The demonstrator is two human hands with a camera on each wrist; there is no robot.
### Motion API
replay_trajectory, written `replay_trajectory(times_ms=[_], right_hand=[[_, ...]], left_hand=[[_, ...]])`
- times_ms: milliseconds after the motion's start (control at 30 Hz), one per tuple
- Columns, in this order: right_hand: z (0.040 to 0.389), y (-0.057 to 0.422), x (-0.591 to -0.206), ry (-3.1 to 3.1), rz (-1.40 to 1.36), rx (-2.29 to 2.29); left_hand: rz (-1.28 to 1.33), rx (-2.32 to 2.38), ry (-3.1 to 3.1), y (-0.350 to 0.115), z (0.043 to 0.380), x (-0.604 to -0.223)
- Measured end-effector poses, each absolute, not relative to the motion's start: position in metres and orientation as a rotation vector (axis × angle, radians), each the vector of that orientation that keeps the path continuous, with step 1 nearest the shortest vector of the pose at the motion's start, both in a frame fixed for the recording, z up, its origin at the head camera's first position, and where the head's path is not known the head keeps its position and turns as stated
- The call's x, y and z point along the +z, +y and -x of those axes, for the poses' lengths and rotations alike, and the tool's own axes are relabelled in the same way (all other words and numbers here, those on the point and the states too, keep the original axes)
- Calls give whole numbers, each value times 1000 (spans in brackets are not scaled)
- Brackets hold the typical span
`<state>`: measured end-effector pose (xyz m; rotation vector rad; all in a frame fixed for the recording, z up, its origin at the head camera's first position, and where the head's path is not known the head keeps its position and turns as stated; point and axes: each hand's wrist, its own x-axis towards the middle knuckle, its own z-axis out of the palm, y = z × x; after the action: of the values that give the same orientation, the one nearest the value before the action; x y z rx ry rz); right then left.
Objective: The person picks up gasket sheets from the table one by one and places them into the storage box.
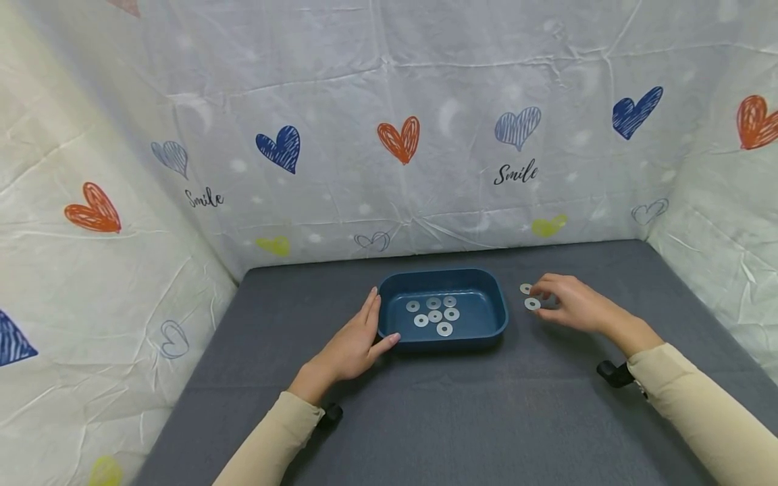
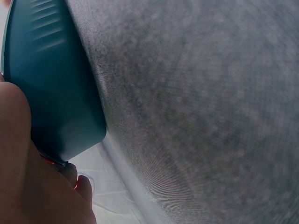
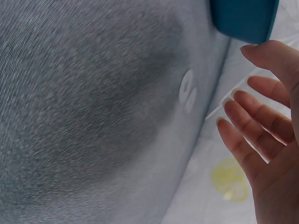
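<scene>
A dark blue rectangular tray point(image 1: 468, 343) stands on the table with several flat metal washers point(image 1: 444, 329) lying apart on its floor. My left hand point(image 1: 349, 347) rests at its near left corner, fingers straight along the left side and thumb over the front rim. In the left wrist view the thumb lies against the tray's wall point(image 2: 56, 98). To the tray's right, my right hand point(image 1: 574, 304) hovers with loosely bent fingers and nothing between them. Two washers lie by its fingertips, a nearer washer point(image 1: 532, 304) and a farther washer point(image 1: 525, 288), partly covered by the fingers.
Dark grey cloth point(image 1: 474, 418) covers the table. A pale curtain point(image 1: 450, 202) printed with hearts and the word "Smile" hangs behind the table and along both sides. Dark straps with small devices point(image 1: 615, 373) sit at both wrists, below beige sleeves.
</scene>
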<state>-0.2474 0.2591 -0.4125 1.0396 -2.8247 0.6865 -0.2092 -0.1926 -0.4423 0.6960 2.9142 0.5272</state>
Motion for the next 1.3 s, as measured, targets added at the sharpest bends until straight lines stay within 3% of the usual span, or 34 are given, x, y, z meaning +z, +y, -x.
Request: replay_trajectory(times_ms=[433, 1300], right_hand=[[263, 266, -427, -2947, -906, 718], [286, 254, -435, -3019, -897, 738]], left_hand=[[-695, 528, 2918, -190, 207, -439], [-696, 548, 2911, -191, 207, -438]])
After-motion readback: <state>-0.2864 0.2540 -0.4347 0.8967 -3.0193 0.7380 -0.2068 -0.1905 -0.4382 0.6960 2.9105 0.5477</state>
